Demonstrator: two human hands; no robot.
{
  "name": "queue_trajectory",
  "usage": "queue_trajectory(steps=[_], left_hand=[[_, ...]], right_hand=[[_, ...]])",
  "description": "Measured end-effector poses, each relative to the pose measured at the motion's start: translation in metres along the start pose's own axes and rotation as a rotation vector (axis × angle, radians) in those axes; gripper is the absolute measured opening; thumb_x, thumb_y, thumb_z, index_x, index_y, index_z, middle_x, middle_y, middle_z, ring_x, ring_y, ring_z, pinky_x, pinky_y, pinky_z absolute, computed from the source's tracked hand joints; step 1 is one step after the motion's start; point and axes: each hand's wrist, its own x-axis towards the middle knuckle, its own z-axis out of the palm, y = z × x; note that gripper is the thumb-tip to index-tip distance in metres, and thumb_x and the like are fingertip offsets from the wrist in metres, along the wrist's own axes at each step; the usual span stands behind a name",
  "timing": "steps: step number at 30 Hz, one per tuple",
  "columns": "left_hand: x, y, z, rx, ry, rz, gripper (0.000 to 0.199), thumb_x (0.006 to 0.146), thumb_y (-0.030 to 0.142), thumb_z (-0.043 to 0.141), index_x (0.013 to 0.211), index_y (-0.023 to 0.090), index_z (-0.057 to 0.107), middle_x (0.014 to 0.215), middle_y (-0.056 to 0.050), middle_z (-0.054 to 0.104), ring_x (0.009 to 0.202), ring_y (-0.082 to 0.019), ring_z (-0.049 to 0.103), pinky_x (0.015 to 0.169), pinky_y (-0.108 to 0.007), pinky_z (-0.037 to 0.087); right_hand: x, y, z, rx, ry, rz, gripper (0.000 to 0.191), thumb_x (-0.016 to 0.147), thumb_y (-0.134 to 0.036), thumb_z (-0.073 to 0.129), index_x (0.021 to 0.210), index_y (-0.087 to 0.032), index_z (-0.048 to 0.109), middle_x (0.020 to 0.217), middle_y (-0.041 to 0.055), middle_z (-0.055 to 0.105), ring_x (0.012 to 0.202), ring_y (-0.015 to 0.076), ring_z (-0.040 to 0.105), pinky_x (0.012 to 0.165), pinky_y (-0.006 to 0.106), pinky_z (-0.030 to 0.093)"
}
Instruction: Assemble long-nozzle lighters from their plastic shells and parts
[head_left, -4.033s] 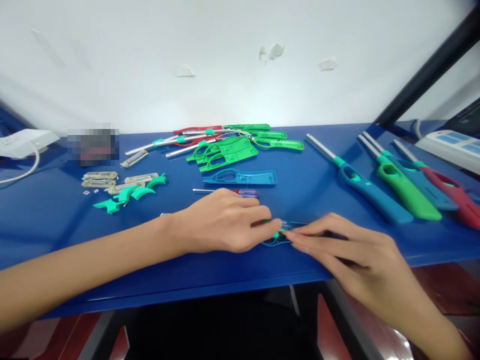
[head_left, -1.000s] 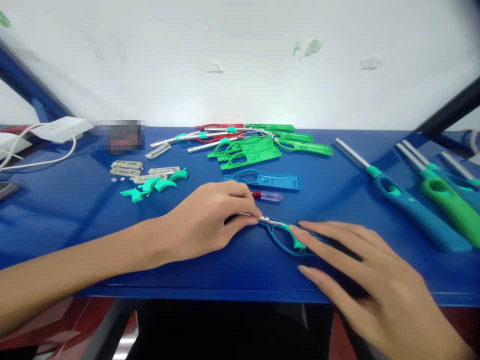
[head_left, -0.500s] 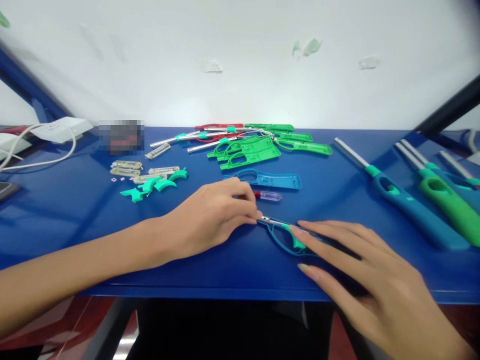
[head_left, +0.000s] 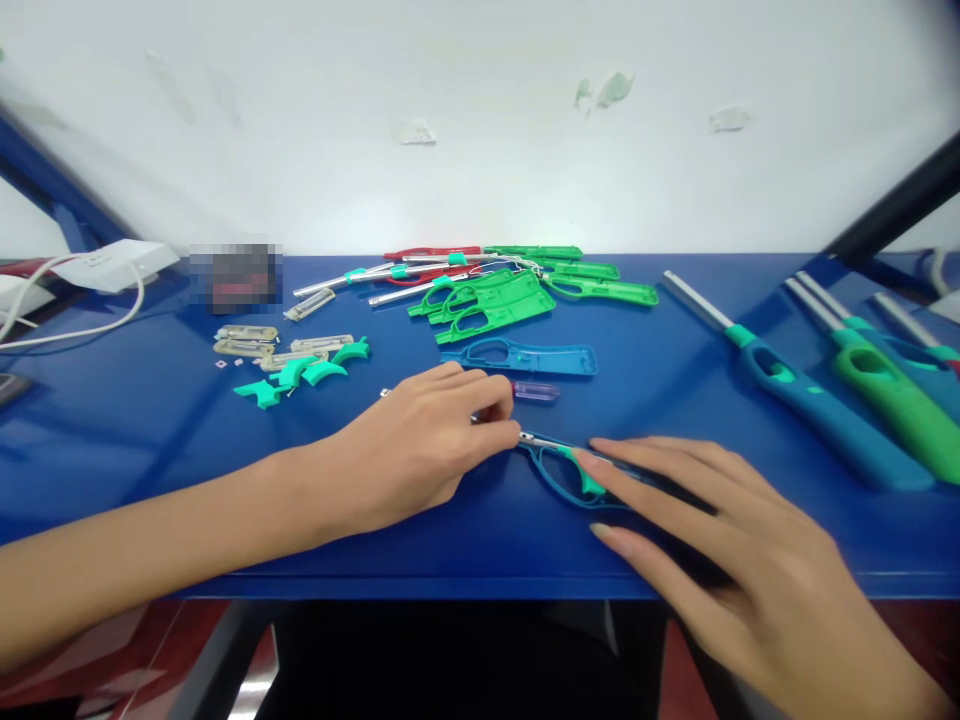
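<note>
My left hand point(head_left: 427, 440) is closed in a pinch around a thin metal tube point(head_left: 536, 440), whose far tip shows beyond the knuckles. The tube's near end lies in a blue lighter casing half point(head_left: 551, 485), flat on the table, with a turquoise trigger point(head_left: 592, 478) fitted in it. My right hand point(head_left: 735, 540) bears on this casing from the right, index fingertip at the trigger, thumb along the near edge and other fingers along the far edge. The palm hides the casing's handle end. Just behind my left hand lies a screwdriver point(head_left: 536, 391) with a clear and red handle.
Another blue casing half point(head_left: 540, 358) and several green casing halves point(head_left: 495, 305) lie behind, beside metal tubes point(head_left: 420, 290). Turquoise triggers point(head_left: 326, 372) and clear plastic pieces point(head_left: 244, 348) sit left. Lighters point(head_left: 832, 410) lie right. A white cable point(head_left: 112, 325) crosses the left corner.
My left hand has shifted slightly, its fingers curling more around the tube, and the tube's far tip now shows to its left. My right hand stays on the casing.
</note>
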Motion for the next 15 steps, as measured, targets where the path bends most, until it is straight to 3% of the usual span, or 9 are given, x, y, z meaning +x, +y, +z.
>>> queue_trajectory(steps=[7, 15], left_hand=[[0.0067, 0.002, 0.0017, 0.071, -0.015, 0.032, 0.038, 0.099, -0.004, 0.039, 0.092, 0.014, 0.072, 0.095, -0.007, 0.068, 0.082, -0.02, 0.065, 0.079, -0.032, 0.053], [0.0011, 0.0048, 0.0059, 0.028, 0.033, -0.011, 0.026, 0.105, 0.009, 0.049, 0.097, 0.012, 0.074, 0.099, -0.009, 0.069, 0.086, -0.021, 0.066, 0.083, -0.034, 0.054]], right_hand=[[0.0012, 0.0001, -0.0017, 0.023, -0.014, 0.016, 0.039, 0.108, -0.038, 0.058, 0.147, -0.035, 0.061, 0.14, -0.0015, 0.07, 0.126, 0.0236, 0.063, 0.104, 0.044, 0.054], [0.0022, -0.0021, -0.0002, 0.032, 0.007, 0.054, 0.04, 0.106, -0.035, 0.06, 0.147, -0.036, 0.062, 0.136, -0.0013, 0.073, 0.123, 0.0236, 0.067, 0.101, 0.043, 0.057]])
